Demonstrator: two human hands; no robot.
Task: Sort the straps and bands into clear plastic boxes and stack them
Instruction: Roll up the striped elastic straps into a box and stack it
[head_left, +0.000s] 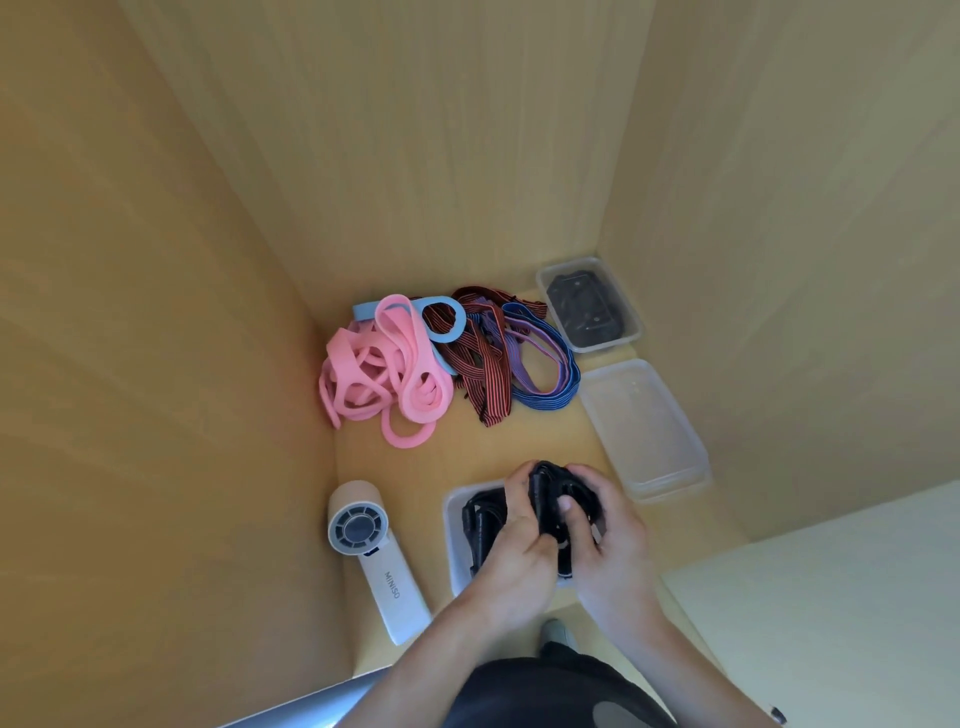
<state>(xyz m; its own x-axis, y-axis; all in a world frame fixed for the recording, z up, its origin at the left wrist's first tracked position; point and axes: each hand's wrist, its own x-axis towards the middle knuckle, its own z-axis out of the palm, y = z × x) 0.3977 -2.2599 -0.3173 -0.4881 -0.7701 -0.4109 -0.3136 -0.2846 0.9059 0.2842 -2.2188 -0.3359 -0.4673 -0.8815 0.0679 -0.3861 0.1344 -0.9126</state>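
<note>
A bundle of black straps (550, 493) is gripped by both my left hand (519, 540) and my right hand (602, 535) over a clear plastic box (453, 525) near the shelf's front. More black straps (480, 525) lie inside that box. Farther back lies a pile of pink bands (387, 374), a light blue band (441, 322), red-and-black striped bands (480, 364) and blue-and-purple striped bands (545, 358). In the back right corner stands another clear box (626, 338) holding black straps (584, 309).
A clear lid or shallow box (647, 431) lies upside down along the right wall. A white hand-held fan (371, 551) lies at the front left. Wooden walls close in the shelf on the left, back and right.
</note>
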